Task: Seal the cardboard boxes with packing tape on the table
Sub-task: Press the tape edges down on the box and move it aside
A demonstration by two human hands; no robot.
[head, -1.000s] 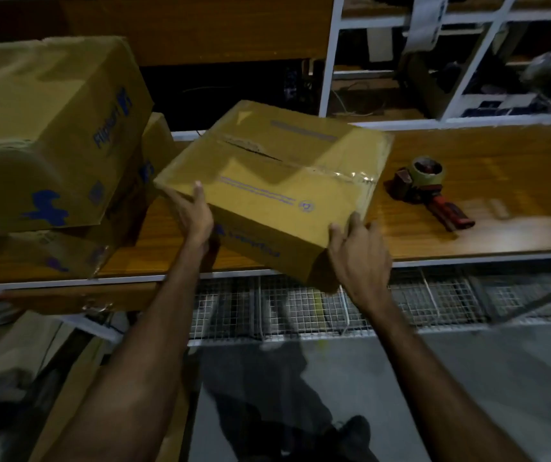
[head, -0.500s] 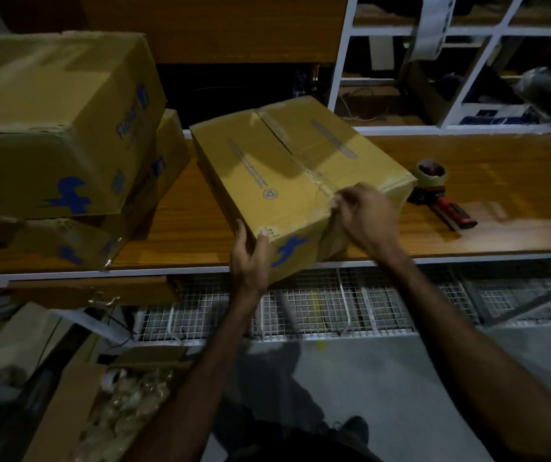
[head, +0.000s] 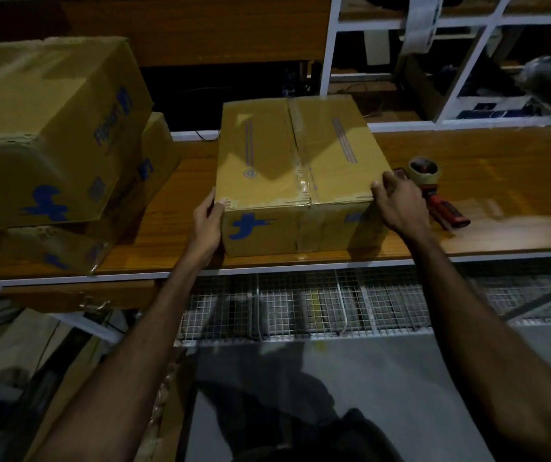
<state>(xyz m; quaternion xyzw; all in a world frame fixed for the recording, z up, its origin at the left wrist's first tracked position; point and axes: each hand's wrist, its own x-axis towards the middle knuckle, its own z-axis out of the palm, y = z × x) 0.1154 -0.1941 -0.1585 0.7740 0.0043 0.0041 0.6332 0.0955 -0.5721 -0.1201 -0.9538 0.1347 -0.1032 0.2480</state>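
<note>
A brown cardboard box [head: 287, 155] with a blue logo sits flat on the wooden table [head: 487, 181], its top seam covered by clear tape. My left hand [head: 206, 225] grips the box's near left corner, thumb on the top edge. My right hand [head: 399, 203] holds the near right top corner with curled fingers. A red-handled tape dispenser [head: 432, 191] with a roll of tape lies on the table just right of the box, partly behind my right hand.
Two larger cardboard boxes [head: 44, 128] are stacked at the table's left end, the upper one tilted. White shelving [head: 464, 61] stands behind the table. Wire mesh baskets [head: 301, 308] hang under the table edge. An open carton sits on the floor at lower left.
The box was held tilted above the table edge, was turned round, and now rests flat and square on the table. Both hands shifted to its near corners.
</note>
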